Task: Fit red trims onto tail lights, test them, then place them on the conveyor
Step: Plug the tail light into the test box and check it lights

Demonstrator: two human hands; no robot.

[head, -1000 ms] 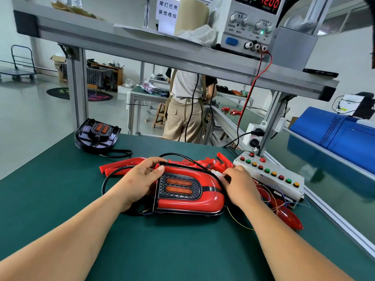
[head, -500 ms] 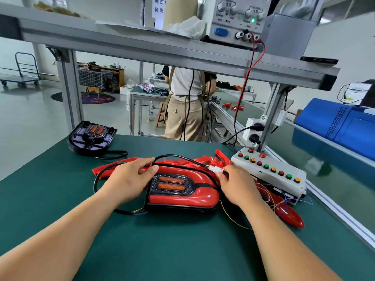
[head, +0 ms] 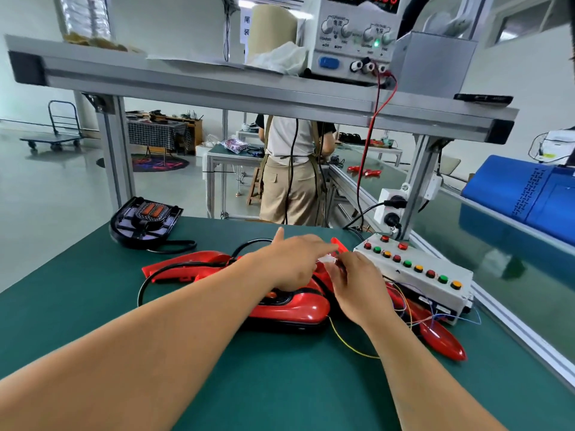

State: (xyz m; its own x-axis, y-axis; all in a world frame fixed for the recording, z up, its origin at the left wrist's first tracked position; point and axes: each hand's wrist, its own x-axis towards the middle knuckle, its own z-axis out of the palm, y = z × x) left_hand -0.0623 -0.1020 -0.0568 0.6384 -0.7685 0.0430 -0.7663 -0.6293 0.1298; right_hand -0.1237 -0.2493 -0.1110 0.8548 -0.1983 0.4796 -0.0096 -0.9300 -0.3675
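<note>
Head camera: my right hand (head: 357, 284) pinches the white plug (head: 327, 261), likely to connect it for testing; left hand (head: 292, 262) is beside it, grip unclear; tail light (head: 292, 309) lies beneath my left wrist.

Pale glossy floor (head: 46, 194), platform trolley (head: 57, 132) by white wall (head: 174, 23)
</note>
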